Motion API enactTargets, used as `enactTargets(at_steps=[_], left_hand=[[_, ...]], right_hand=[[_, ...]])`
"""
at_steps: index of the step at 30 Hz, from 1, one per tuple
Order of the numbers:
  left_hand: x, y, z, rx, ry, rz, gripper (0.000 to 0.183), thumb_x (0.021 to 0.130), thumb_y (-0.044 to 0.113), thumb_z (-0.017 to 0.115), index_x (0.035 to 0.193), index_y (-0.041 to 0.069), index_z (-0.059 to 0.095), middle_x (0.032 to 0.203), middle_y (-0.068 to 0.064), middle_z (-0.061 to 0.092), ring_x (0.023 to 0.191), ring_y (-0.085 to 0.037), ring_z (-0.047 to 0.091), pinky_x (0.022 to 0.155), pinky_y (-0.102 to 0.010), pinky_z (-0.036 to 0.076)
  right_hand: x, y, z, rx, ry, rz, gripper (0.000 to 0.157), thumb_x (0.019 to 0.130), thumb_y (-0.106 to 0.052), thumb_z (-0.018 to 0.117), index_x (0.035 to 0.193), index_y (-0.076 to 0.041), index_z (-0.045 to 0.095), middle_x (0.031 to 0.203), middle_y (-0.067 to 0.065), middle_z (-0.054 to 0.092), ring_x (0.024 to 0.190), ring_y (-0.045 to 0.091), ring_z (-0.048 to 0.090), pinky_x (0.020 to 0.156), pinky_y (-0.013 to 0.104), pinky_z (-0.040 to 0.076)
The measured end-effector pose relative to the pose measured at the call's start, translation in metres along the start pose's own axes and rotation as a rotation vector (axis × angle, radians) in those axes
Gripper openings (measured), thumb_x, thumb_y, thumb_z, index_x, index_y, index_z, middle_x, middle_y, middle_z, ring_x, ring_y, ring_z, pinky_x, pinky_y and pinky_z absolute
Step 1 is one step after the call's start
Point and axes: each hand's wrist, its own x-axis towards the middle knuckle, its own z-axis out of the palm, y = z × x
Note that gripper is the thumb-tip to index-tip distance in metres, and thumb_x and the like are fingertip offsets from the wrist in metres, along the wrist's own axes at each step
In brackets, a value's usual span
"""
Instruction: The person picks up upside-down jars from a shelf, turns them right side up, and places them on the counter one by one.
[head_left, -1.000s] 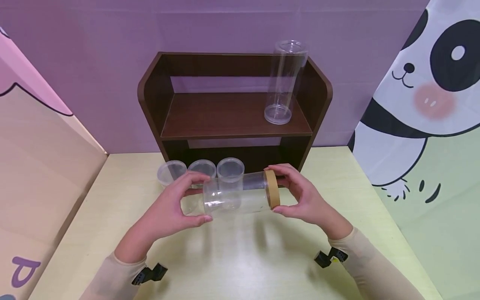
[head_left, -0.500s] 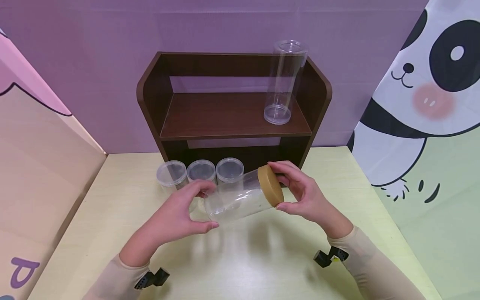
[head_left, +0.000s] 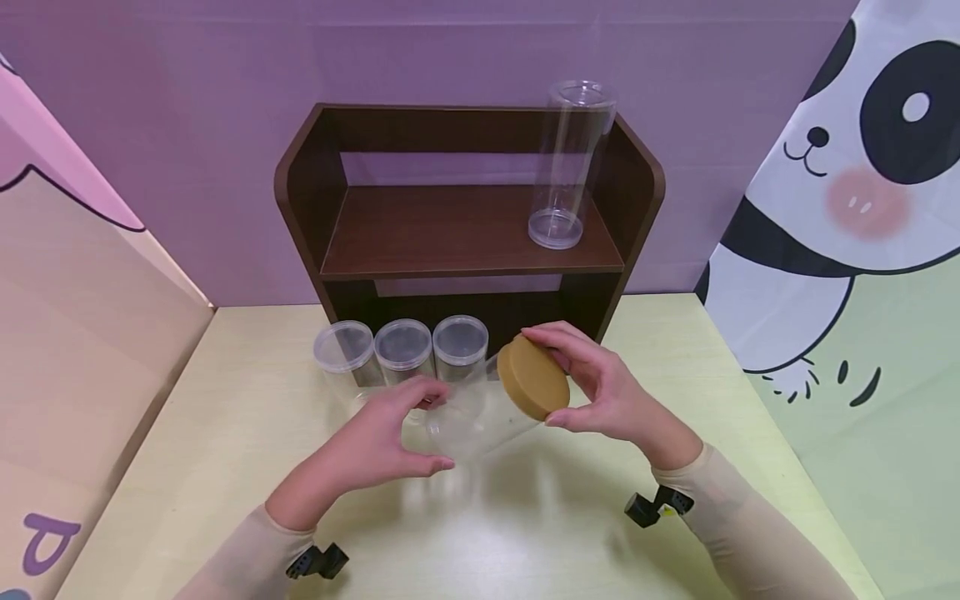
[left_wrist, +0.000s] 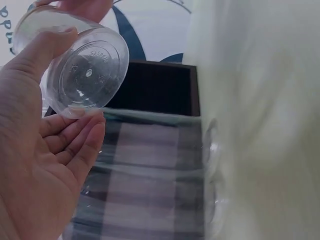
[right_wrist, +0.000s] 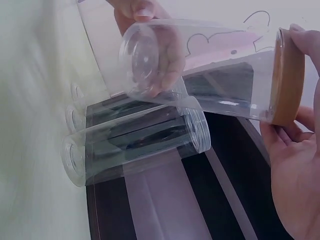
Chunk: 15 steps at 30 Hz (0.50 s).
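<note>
A clear jar (head_left: 480, 421) is held tilted above the table, its tan lid (head_left: 536, 379) up and to the right. My left hand (head_left: 378, 437) holds the bottom end between thumb and fingers. In the left wrist view the round base (left_wrist: 90, 72) faces the camera, with the thumb on the side wall and fingertips at the lower rim. My right hand (head_left: 603, 387) grips the lid by its edge, thumb and fingers on opposite sides. The right wrist view shows the lid (right_wrist: 288, 77) seated on the jar, and nothing visible inside.
Three clear lidded containers (head_left: 461, 337) stand in a row behind the left hand, before a dark brown two-tier shelf (head_left: 472, 229). A tall clear cylinder (head_left: 566, 167) stands on its upper tier at the right. The pale table (head_left: 247, 400) spreads around.
The jar has gone from nearly level to tilted, lid end higher and turned toward the head camera. My left hand has shifted right and slightly nearer; the right hand has moved little.
</note>
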Motion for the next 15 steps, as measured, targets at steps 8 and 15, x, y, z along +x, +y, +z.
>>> enactTargets(at_steps=[8,15], left_hand=[[0.006,-0.011,0.017,-0.062,-0.045,0.054,0.072,0.082,0.033,0.101,0.142,0.016,0.066,0.134,0.003,0.067,0.124,-0.031,0.07,0.111,-0.046,0.058],[0.013,-0.013,0.028,-0.08,-0.07,0.083,0.064,0.08,0.028,0.103,0.133,0.02,0.068,0.132,0.01,0.066,0.125,-0.016,0.067,0.112,-0.038,0.057]], right_hand=[[0.007,0.0,0.005,-0.011,-0.053,-0.001,0.092,0.093,-0.039,0.092,0.156,0.013,0.049,0.151,0.025,0.052,0.141,0.028,0.055,0.122,0.035,0.048],[0.012,-0.001,0.011,-0.015,-0.079,0.015,0.091,0.093,-0.042,0.091,0.154,0.012,0.05,0.15,0.027,0.053,0.14,0.03,0.055,0.121,0.036,0.049]])
